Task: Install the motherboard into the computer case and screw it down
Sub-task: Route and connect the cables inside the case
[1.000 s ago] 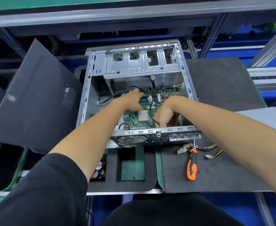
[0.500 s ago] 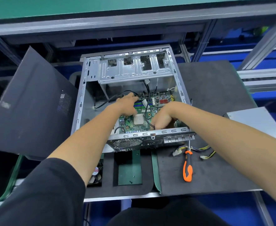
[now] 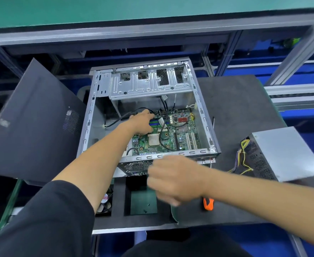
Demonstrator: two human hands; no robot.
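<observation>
The open silver computer case (image 3: 89, 115) lies flat on a black foam mat. The green motherboard (image 3: 182, 130) sits inside it on the case floor, with black cables across it. My left hand (image 3: 142, 122) rests on the board's upper left part near the blue memory slots, fingers curled over the board edge and cables. My right hand (image 3: 174, 179) hovers outside the case, in front of its near wall, blurred, with fingers loosely spread and holding nothing. The orange-handled screwdriver (image 3: 208, 204) lies on the mat, mostly hidden under my right wrist.
A dark side panel (image 3: 33, 123) leans at the left of the case. A grey power supply (image 3: 284, 154) with yellow wires lies at the right. The foam mat (image 3: 241, 101) has a square cutout (image 3: 143, 199) in front of the case, and a small fan (image 3: 105, 200) sits left of it.
My right hand has come out of the case and moved toward me, over the near wall and the screwdriver. My left hand stays on the motherboard.
</observation>
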